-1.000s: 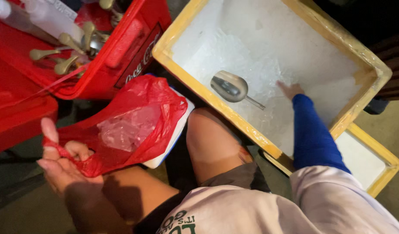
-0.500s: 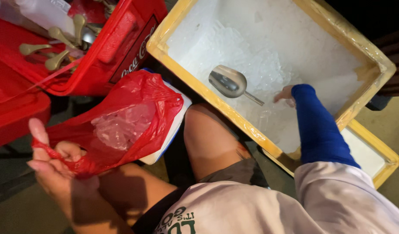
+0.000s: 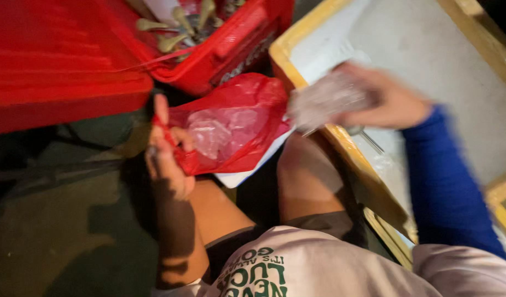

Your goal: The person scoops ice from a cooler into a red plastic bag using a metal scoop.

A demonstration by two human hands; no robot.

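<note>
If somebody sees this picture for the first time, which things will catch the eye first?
First, the red plastic bag in the middle, held open at its edge by the left hand, with ice showing inside. Next, the right hand, blurred, carrying a scoop heaped with ice toward the bag above the yellow rim of the white ice box. A red crate stands at the upper left.

The red plastic bag (image 3: 231, 124) hangs open and crumpled, its near edge pinched in the left hand's fingers (image 3: 164, 144); clear ice shows through its thin wall, settled just right of those fingers. The scoop (image 3: 327, 102), heaped with pale ice and blurred by motion, sits gripped in the right hand's fingers (image 3: 374, 99), tilted toward the bag's mouth and just beside its right rim, above the yellow cooler edge.
</note>
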